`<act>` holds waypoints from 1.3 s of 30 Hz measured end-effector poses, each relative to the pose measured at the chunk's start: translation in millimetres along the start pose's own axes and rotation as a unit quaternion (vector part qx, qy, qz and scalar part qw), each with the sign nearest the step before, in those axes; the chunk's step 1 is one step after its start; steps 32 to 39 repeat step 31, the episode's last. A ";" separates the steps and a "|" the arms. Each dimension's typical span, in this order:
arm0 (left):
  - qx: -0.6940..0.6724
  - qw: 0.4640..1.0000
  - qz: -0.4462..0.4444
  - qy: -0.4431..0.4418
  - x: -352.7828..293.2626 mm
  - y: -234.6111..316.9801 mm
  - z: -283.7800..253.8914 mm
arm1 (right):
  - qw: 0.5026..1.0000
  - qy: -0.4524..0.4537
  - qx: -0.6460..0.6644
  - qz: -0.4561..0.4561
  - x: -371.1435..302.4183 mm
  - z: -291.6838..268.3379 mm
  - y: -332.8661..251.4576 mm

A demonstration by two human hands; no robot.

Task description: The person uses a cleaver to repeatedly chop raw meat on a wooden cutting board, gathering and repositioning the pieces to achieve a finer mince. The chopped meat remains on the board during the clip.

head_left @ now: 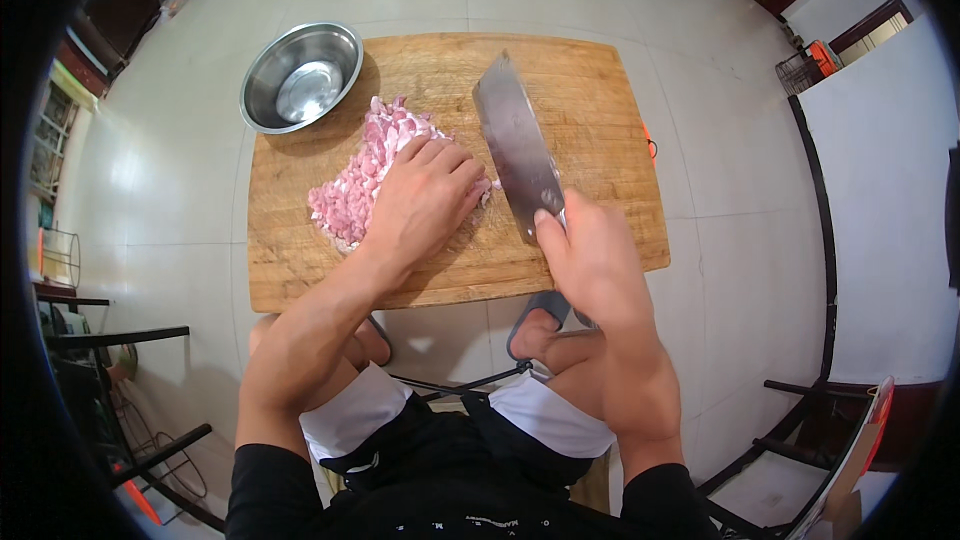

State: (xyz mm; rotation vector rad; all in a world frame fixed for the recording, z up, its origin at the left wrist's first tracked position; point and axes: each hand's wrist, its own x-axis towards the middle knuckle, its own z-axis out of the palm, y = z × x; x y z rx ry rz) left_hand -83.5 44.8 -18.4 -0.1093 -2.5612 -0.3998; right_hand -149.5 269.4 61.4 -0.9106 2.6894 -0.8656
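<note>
My right hand [598, 258] grips the handle of a broad cleaver [518, 140], thumb against the base of the blade. The blade is tilted, its far end pointing away from me over the wooden cutting board [590, 100]. To its left, a heap of pink diced raw meat [345, 202] lies on the board. My left hand [425, 190] rests on the right part of this heap with its fingers curled down over the meat; the fingertips are partly hidden. A narrow gap separates the cleaver from my left hand.
A shiny metal bowl [308, 80] sits at the board's far left corner, overlapping its edge. Something small and orange [648, 140] shows at the board's right edge. Dark-framed furniture [120, 338] stands at the left, and a white wall panel [890, 210] at the right.
</note>
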 end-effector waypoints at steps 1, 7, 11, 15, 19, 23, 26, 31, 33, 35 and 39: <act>0.003 1.000 0.004 0.007 -0.1 0.7 0.6 | 0.999 0.009 -0.023 -0.030 -5.9 -1.8 -0.3; 0.004 0.998 0.017 -0.053 -2.4 -3.0 -4.2 | 0.996 -0.075 -0.050 -0.012 -22.2 -10.5 -19.0; -0.015 0.997 0.025 -0.070 0.9 -2.5 -6.0 | 0.994 -0.105 -0.022 -0.020 -24.4 -15.1 -20.7; -0.016 0.998 0.034 -0.048 0.8 -2.3 -1.8 | 0.992 -0.122 -0.032 -0.031 -16.0 -6.2 -18.3; -0.017 0.998 0.035 -0.049 2.4 -3.5 -1.3 | 0.989 -0.121 -0.080 0.029 8.7 12.1 -23.0; -0.018 0.997 0.034 -0.059 0.6 -7.3 1.6 | 0.984 -0.147 -0.093 0.037 31.4 14.9 -38.9; -0.047 0.997 0.047 -0.044 0.3 -4.0 0.0 | 0.990 -0.110 -0.081 0.025 41.2 24.4 -33.5; -0.068 0.994 0.044 -0.069 -0.6 -3.7 -2.2 | 0.972 -0.148 0.097 0.154 68.5 25.1 -1.7; -0.068 0.994 0.044 -0.069 -0.6 -3.7 -2.2 | 0.972 -0.148 0.097 0.154 68.5 25.1 -1.7; -0.068 0.994 0.044 -0.069 -0.6 -3.7 -2.2 | 0.972 -0.148 0.097 0.154 68.5 25.1 -1.7; -0.068 0.994 0.044 -0.069 -0.6 -3.7 -2.2 | 0.972 -0.148 0.097 0.154 68.5 25.1 -1.7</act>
